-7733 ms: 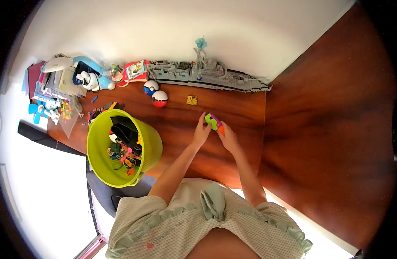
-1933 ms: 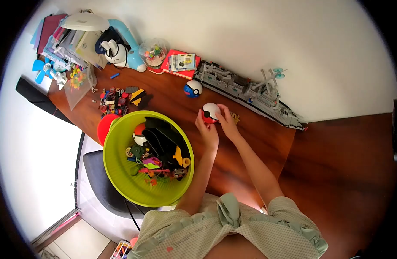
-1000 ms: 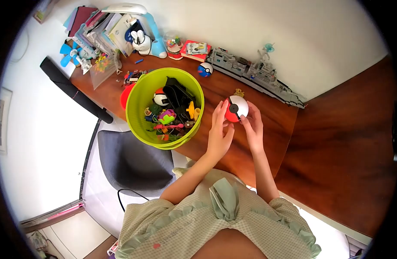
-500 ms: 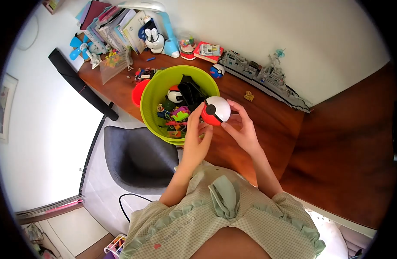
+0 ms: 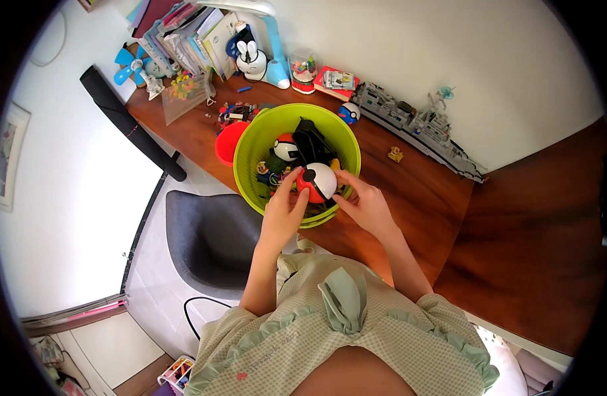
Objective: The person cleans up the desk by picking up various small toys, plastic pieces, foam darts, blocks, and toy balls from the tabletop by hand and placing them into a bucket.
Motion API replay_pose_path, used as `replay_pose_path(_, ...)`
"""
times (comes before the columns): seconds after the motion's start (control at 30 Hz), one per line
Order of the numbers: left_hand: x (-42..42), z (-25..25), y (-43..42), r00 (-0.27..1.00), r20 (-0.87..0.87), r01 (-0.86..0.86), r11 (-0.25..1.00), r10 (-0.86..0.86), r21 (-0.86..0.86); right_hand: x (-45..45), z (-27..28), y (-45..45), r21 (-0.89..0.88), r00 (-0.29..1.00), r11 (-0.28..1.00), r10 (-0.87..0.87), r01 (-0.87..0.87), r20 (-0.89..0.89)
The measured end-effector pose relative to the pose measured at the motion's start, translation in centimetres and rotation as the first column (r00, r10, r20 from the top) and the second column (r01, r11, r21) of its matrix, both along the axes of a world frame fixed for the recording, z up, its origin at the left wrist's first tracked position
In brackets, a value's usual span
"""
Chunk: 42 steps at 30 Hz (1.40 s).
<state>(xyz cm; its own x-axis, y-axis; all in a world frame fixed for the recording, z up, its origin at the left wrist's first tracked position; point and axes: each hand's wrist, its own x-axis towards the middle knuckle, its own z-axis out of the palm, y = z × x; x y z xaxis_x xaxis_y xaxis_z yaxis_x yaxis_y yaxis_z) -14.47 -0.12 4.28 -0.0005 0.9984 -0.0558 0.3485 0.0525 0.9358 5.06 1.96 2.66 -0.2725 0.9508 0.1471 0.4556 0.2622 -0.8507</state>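
A red and white Poké Ball [image 5: 320,181] with a black band and button is held between both hands, over the near side of a lime green basket [image 5: 249,190]. My left hand [image 5: 284,210] grips its red half with fingers and thumb. On the white half, my right hand [image 5: 363,201] has its fingertips closed. Inside the basket lie a second Poké Ball [image 5: 285,148], a black item [image 5: 311,142] whose kind I cannot make out, and several small toys, partly hidden by the ball and hands.
A red round container [image 5: 228,142] touches the basket's left side. Behind stand a blue and white ball [image 5: 348,113], a grey brick-built ship [image 5: 416,129], a desk lamp [image 5: 275,56] and books [image 5: 184,43]. A small yellow piece [image 5: 395,154] lies on the wooden desk [image 5: 416,204]; a grey chair [image 5: 211,244] stands below.
Both hands have brought the Poké Ball lower and slightly left, over the basket. The view has shifted, so the basket and desk items appear farther right.
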Motion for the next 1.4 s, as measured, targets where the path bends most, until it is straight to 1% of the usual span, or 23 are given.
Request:
replay_pose_path(0.03, -0.1, 0.3, 0.0, 1.000, -0.028, 0.000, 1.000, -0.001, -0.027, 0.0, -0.1, 0.0, 0.013, 1.000, 1.000, -0.005, 0.005, 0.020)
replay_pose_path(0.13, -0.4, 0.7, 0.2, 0.989, -0.143, 0.029, 0.999, -0.033, -0.027, -0.2, -0.2, 0.0, 0.078, 0.999, 0.997, -0.017, 0.013, 0.052)
replay_pose_path(0.23, -0.7, 0.2, 0.6, 0.998, -0.043, 0.048, 0.999, -0.047, 0.024, -0.3, -1.2, 0.1, 0.102, 0.999, 0.995, -0.001, -0.003, 0.032)
replay_pose_path(0.33, -1.0, -0.4, 1.0, 0.999, -0.026, 0.049, 0.994, -0.046, 0.100, -0.5, -0.8, -0.1, 0.082, 0.999, 0.997, -0.013, 0.011, 0.032)
replay_pose_path(0.43, -1.1, -0.7, 1.3, 0.999, -0.010, 0.045, 0.988, -0.044, 0.148, -0.6, -0.4, -0.2, 0.094, 1.000, 0.995, -0.021, 0.021, -0.005)
replay_pose_path(0.53, -0.2, 0.1, 1.1, 0.996, 0.057, 0.061, 0.987, -0.070, 0.150, -0.5, -0.4, -0.5, 0.116, 0.998, 0.992, -0.045, 0.051, -0.052)
replay_pose_path(0.63, 1.5, 0.4, 0.4, 0.974, 0.088, 0.186, 0.957, -0.210, 0.223, 0.2, -0.6, -1.0, 0.115, 0.993, 0.991, -0.056, 0.069, -0.108)
replay_pose_path(0.67, 2.1, 1.0, 0.1, 0.954, 0.122, 0.251, 0.952, -0.274, 0.174, 0.5, -0.7, -1.2, 0.117, 0.989, 0.989, -0.072, 0.087, -0.125)
replay_pose_path(0.77, 4.4, 0.8, -0.8, 0.905, 0.259, 0.293, 0.936, -0.337, 0.197, 1.5, -1.2, -1.8, 0.133, 0.973, 0.980, -0.123, 0.151, -0.195)
replay_pose_path(0.8, 5.1, 0.7, -1.0, 0.894, 0.266, 0.311, 0.927, -0.361, 0.212, 1.9, -1.4, -2.0, 0.143, 0.963, 0.974, -0.141, 0.177, -0.230)
replay_pose_path(0.9, 7.1, 0.1, -1.4, 0.845, 0.349, 0.371, 0.914, -0.406, 0.165, 3.4, -1.4, -2.6, 0.127, 0.938, 0.963, -0.192, 0.236, -0.289)
replay_pose_path(0.97, 8.4, -0.9, -1.4, 0.830, 0.362, 0.400, 0.905, -0.424, 0.142, 4.5, -2.3, -3.0, 0.113, 0.908, 0.955, -0.220, 0.276, -0.356)
replay_pose_path(1.1, 11.2, -4.7, -1.1, 0.798, 0.410, 0.434, 0.893, -0.441, 0.118, 7.2, -4.6, -4.1, -0.003, 0.892, 0.945, -0.309, 0.326, -0.331)
replay_pose_path(1.17, 12.5, -6.4, -0.8, 0.791, 0.442, 0.437, 0.896, -0.422, 0.072, 8.3, -5.7, -4.5, -0.053, 0.867, 0.939, -0.335, 0.340, -0.369)
replay_pose_path(1.2, 13.0, -7.7, -0.6, 0.779, 0.453, 0.447, 0.891, -0.433, 0.083, 8.8, -6.4, -4.7, -0.078, 0.854, 0.935, -0.348, 0.346, -0.387)
replay_pose_path(1.23, 13.6, -8.8, -0.4, 0.785, 0.454, 0.449, 0.892, -0.421, 0.052, 9.5, -7.4, -4.8, -0.110, 0.850, 0.930, -0.365, 0.350, -0.381)
replay_pose_path(1.3, 14.8, -11.0, 0.3, 0.797, 0.455, 0.451, 0.892, -0.397, -0.012, 10.9, -9.4, -4.7, -0.176, 0.842, 0.917, -0.397, 0.357, -0.366)
replay_pose_path(1.33, 15.4, -12.3, 0.9, 0.808, 0.445, 0.439, 0.898, -0.387, -0.016, 11.4, -10.0, -4.6, -0.195, 0.838, 0.911, -0.411, 0.363, -0.359)
replay_pose_path(1.4, 16.6, -14.7, 2.2, 0.848, 0.368, 0.419, 0.908, -0.382, -0.021, 12.3, -10.9, -4.3, -0.230, 0.833, 0.899, -0.433, 0.373, -0.343)
